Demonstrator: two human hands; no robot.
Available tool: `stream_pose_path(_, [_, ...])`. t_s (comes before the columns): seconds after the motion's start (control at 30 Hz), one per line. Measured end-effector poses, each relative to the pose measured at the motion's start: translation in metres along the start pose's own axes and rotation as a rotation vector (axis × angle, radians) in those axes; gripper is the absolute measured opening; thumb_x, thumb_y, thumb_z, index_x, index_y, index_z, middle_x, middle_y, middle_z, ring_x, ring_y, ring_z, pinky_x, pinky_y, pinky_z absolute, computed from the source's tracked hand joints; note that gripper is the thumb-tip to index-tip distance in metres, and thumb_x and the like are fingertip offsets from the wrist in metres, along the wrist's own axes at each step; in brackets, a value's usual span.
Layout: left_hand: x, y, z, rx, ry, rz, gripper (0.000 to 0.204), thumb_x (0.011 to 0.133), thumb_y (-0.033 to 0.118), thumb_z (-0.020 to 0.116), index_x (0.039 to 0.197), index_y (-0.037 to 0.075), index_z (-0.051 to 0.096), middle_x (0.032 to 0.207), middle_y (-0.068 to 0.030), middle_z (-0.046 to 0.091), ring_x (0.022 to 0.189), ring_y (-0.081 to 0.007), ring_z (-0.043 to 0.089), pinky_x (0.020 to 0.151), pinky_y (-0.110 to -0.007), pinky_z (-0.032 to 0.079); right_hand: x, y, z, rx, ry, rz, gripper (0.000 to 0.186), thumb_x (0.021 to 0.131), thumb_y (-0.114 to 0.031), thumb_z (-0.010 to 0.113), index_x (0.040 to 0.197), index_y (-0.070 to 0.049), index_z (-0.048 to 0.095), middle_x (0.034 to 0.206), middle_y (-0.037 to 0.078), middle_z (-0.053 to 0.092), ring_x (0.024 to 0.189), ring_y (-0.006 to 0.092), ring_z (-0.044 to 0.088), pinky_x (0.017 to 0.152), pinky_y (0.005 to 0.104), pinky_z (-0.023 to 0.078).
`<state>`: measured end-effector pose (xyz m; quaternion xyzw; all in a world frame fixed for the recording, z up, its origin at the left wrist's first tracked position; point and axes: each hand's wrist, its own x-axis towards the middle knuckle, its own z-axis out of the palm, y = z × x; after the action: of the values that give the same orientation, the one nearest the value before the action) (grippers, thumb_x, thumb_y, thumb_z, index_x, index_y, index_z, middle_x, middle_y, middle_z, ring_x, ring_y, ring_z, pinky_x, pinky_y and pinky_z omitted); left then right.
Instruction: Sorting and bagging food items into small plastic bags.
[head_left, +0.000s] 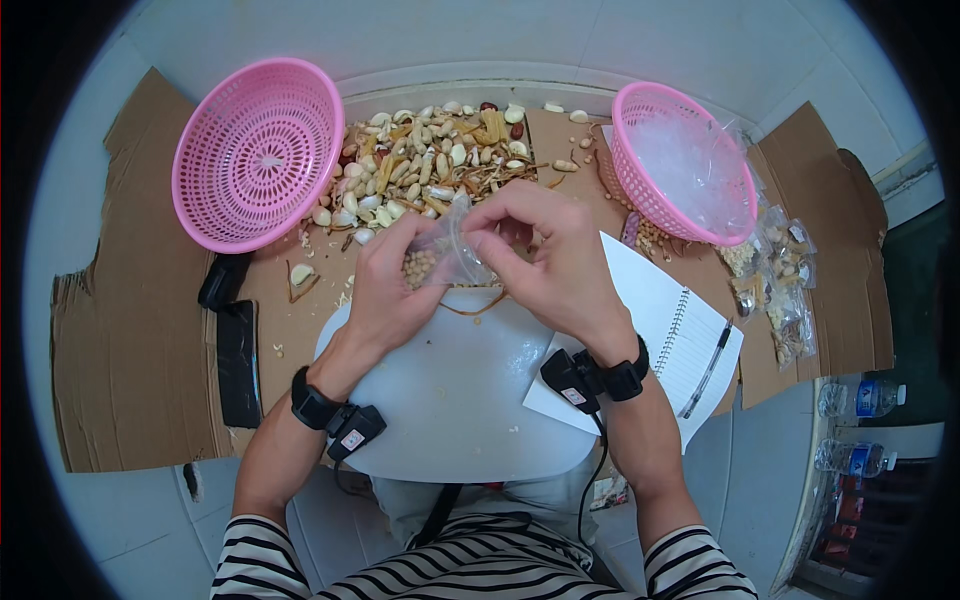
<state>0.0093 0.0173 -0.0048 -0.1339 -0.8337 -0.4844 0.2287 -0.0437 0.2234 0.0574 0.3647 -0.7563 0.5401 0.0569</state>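
Observation:
My left hand point(385, 292) grips a small clear plastic bag point(456, 254) with round tan beans point(418, 266) gathered in its lower left part. At the bag's other end, the thumb and fingers of my right hand point(550, 255) pinch its rim. Both hands hold the bag above the far edge of a white cutting board point(450, 400). Just beyond them lies a loose pile of peanuts point(425, 150) mixed with garlic cloves, red dates and dried strips. My right fingers partly cover the bag's mouth.
An empty pink basket point(262, 235) stands far left; another pink basket point(630, 170) holds clear plastic bags. Small filled bags point(785, 270) lie at right. A spiral notebook point(650, 300) with a pen point(708, 370) sits beside the board. A cleaver-like dark object point(238, 365) is at left.

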Motion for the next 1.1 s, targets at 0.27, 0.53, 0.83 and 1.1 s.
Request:
stream_pose_path(0.27, [0.001, -0.002, -0.001, 0.022, 0.042, -0.006, 0.027, 0.089, 0.007, 0.081, 0.111, -0.002, 0.067, 0.094, -0.0144, 0.073, 0.087, -0.0262, 0.073, 0.082, -0.037, 0.058, 0.0, -0.006, -0.001, -0.011, 0.107, 0.016, 0.013, 0.092, -0.003, 0.079, 0.105, -0.001, 0.077, 0.089, 0.001, 0.071, 0.075, 0.0068, 0.059, 0.067, 0.0246, 0.048])
stream_pose_path(0.53, [-0.002, -0.013, 0.004, -0.078, 0.06, -0.026, 0.024, 0.093, 0.006, 0.075, 0.115, 0.0, 0.068, 0.098, -0.0116, 0.074, 0.09, -0.0199, 0.069, 0.086, -0.035, 0.054, -0.001, -0.053, -0.023, 0.366, 0.231, -0.087, 0.022, 0.09, -0.008, 0.085, 0.109, 0.0, 0.077, 0.092, 0.004, 0.074, 0.08, 0.0069, 0.067, 0.07, 0.0239, 0.052])
stream_pose_path(0.83, [0.006, -0.001, 0.016, -0.041, 0.051, -0.048, 0.02, 0.097, 0.008, 0.074, 0.111, -0.002, 0.063, 0.094, -0.0106, 0.071, 0.088, -0.0181, 0.064, 0.084, -0.034, 0.052, -0.051, -0.253, -0.275, 0.113, 0.229, -0.334, 0.029, 0.086, -0.011, 0.088, 0.109, -0.001, 0.076, 0.09, 0.003, 0.074, 0.077, 0.0085, 0.067, 0.068, 0.0233, 0.051])
stream_pose_path(1.1, [-0.001, -0.008, 0.002, -0.025, 0.066, -0.043, 0.021, 0.096, 0.008, 0.073, 0.109, -0.004, 0.061, 0.092, -0.0159, 0.069, 0.087, -0.0244, 0.063, 0.086, -0.037, 0.052, -0.077, -0.209, -0.077, -0.001, 0.156, -0.313, 0.029, 0.083, -0.01, 0.089, 0.107, -0.001, 0.075, 0.089, 0.004, 0.074, 0.076, 0.0095, 0.068, 0.068, 0.0238, 0.051])
